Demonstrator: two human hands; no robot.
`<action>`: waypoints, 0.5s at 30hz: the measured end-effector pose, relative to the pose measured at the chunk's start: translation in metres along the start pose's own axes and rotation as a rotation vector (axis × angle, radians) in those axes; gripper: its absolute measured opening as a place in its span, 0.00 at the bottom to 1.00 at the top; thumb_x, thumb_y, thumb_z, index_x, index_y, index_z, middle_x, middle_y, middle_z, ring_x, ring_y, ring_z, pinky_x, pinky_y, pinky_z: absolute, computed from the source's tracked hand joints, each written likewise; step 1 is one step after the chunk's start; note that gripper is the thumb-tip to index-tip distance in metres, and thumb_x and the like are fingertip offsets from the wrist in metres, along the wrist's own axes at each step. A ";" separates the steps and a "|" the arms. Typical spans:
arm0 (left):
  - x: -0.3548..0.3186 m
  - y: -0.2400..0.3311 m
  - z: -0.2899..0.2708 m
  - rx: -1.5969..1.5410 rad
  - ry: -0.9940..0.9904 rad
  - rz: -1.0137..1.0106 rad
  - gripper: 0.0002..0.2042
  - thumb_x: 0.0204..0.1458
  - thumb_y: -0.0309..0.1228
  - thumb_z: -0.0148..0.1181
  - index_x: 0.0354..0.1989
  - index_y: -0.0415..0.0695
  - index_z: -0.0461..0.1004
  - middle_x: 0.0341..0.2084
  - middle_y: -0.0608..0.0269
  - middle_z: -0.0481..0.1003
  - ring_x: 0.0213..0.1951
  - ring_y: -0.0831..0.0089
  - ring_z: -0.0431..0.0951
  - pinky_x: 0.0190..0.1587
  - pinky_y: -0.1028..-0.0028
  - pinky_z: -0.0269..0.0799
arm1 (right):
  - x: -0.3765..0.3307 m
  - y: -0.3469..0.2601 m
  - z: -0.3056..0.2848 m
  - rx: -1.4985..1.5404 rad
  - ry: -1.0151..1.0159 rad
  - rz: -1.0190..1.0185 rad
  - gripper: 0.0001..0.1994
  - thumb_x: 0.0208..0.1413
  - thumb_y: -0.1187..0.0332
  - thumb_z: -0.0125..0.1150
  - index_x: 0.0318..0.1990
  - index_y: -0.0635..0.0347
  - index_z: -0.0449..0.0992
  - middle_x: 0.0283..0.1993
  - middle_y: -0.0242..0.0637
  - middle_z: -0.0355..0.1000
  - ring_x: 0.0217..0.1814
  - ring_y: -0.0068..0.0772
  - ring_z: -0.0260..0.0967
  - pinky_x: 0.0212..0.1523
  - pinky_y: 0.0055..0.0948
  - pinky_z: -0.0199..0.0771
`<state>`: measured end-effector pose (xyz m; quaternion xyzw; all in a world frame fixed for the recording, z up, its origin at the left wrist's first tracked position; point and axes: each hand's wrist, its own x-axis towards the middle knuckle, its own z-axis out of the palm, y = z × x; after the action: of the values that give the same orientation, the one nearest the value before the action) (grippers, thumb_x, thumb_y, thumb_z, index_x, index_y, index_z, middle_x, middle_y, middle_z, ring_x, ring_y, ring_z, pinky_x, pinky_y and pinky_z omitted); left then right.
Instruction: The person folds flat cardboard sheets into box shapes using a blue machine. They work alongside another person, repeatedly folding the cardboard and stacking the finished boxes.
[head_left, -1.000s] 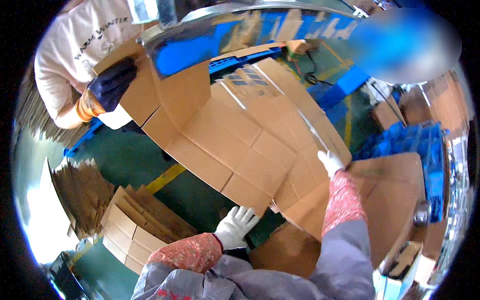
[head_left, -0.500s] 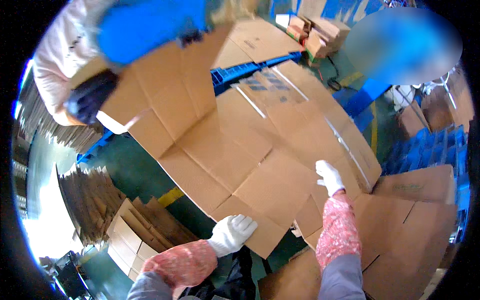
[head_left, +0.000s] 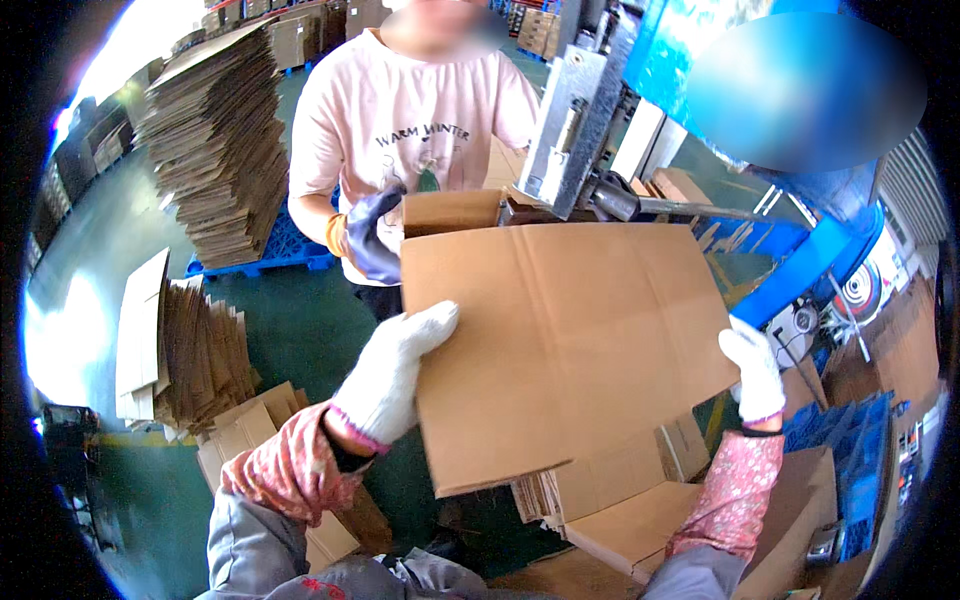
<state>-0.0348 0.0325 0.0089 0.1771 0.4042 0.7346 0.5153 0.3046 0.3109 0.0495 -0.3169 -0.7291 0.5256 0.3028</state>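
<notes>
A creased brown cardboard sheet [head_left: 570,345] is raised in front of me, its near face toward me. My left hand [head_left: 390,375], in a white knitted glove, grips its left edge, thumb on the near face and the other fingers hidden. At the right edge my white-gloved right hand [head_left: 755,375] is closed on the board, its fingers partly out of sight. Behind the sheet's top edge stands the metal head [head_left: 565,135] of a blue machine. A co-worker's gloved hand [head_left: 370,235] is by a folded cardboard part [head_left: 450,212] at the far left corner.
Across from me stands a person in a pale shirt [head_left: 420,130]. Tall cardboard stacks [head_left: 215,150] rest on a blue pallet [head_left: 265,255] at the far left. Folded cardboard [head_left: 620,520] lies below the sheet, and a blue machine arm [head_left: 810,270] slants at the right.
The cardboard, lying spread out before, is now raised and folded upright. Both my hands have moved up to its side edges. My view has shifted up, showing the machine head and the co-worker.
</notes>
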 end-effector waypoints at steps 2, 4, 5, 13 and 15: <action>0.004 0.000 0.008 -0.128 0.023 -0.023 0.23 0.62 0.42 0.59 0.59 0.39 0.70 0.53 0.53 0.77 0.51 0.60 0.80 0.57 0.56 0.76 | 0.019 -0.014 -0.002 0.134 0.003 -0.048 0.25 0.61 0.64 0.61 0.61 0.72 0.73 0.58 0.42 0.76 0.57 0.32 0.75 0.59 0.30 0.73; 0.001 -0.007 0.002 -0.268 -0.046 0.007 0.26 0.62 0.41 0.61 0.64 0.39 0.66 0.57 0.58 0.74 0.56 0.67 0.76 0.58 0.63 0.74 | 0.046 -0.018 0.000 0.154 -0.003 -0.049 0.24 0.60 0.64 0.62 0.60 0.72 0.74 0.57 0.43 0.77 0.56 0.33 0.75 0.58 0.30 0.73; -0.004 -0.014 -0.004 -0.115 -0.079 0.130 0.28 0.62 0.42 0.61 0.65 0.39 0.65 0.57 0.57 0.74 0.57 0.67 0.74 0.60 0.64 0.72 | 0.059 -0.018 0.001 0.143 0.001 -0.029 0.24 0.60 0.64 0.62 0.60 0.72 0.74 0.56 0.43 0.77 0.55 0.33 0.76 0.57 0.31 0.73; -0.074 -0.032 0.000 0.498 -0.022 0.255 0.26 0.62 0.32 0.63 0.66 0.36 0.67 0.56 0.60 0.74 0.56 0.74 0.71 0.61 0.69 0.67 | 0.089 -0.002 -0.003 -0.131 -0.028 0.025 0.20 0.59 0.59 0.65 0.50 0.70 0.81 0.49 0.39 0.80 0.50 0.33 0.77 0.53 0.32 0.74; -0.067 -0.030 0.002 0.424 0.008 0.254 0.21 0.65 0.30 0.56 0.63 0.33 0.69 0.56 0.62 0.75 0.56 0.75 0.72 0.62 0.70 0.65 | 0.091 -0.002 -0.004 -0.114 -0.020 0.050 0.21 0.60 0.59 0.64 0.49 0.70 0.82 0.48 0.39 0.81 0.49 0.33 0.77 0.52 0.32 0.75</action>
<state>0.0123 -0.0228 -0.0027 0.3275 0.5260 0.6929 0.3686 0.2516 0.3841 0.0626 -0.3465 -0.7526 0.4939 0.2637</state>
